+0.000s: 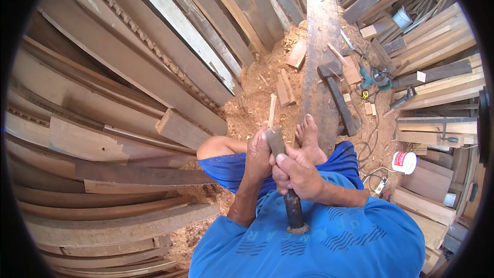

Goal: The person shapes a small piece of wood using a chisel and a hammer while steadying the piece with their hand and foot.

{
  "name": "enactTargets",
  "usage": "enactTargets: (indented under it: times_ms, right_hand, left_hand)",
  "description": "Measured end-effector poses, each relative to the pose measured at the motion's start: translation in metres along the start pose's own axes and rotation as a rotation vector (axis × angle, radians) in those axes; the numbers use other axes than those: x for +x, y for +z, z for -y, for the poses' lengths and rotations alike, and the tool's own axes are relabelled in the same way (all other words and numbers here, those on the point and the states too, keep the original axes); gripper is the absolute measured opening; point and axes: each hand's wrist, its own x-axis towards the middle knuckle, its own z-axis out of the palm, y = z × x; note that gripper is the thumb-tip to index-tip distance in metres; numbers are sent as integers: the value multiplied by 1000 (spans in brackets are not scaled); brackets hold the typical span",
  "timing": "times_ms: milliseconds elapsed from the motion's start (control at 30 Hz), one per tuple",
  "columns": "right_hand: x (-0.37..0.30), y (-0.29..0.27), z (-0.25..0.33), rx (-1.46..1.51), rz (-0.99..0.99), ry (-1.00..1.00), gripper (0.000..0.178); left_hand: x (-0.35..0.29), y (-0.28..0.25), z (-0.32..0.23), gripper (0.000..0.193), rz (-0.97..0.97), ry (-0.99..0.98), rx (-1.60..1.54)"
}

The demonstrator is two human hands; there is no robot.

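Observation:
My right hand (298, 172) is closed around a chisel (294, 211). Its dark handle points back at my chest, and its broad grey blade points away from me. In my left hand (258, 153) is a slim pale wooden stick (271, 109), which juts out beyond the blade. The fingers of that hand are closed beside the blade, close to my right hand. Where stick and blade meet is partly hidden by my fingers. My bare foot (310, 139) rests on a long worn plank (320, 31) in front of me.
A dark long-handled tool (339, 100) lies across the plank. To its right are a teal power tool (380, 80), a yellow tape measure (365, 94) and cords. A white bucket (404, 162) stands at right. Boards (128, 62) line both sides; wood shavings (252, 108) cover the floor.

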Motion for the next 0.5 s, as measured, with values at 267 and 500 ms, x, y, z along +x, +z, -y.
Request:
enactTargets:
  times_ms: [267,500]
  right_hand:
    - [-13,-29,43,20,-190,-304,18]
    - [28,1,11,94,28,-22,14]
  left_hand:
    - [-45,-9,65,36,-165,-127,-390]
    - [25,-7,4,32,-163,29,-305]
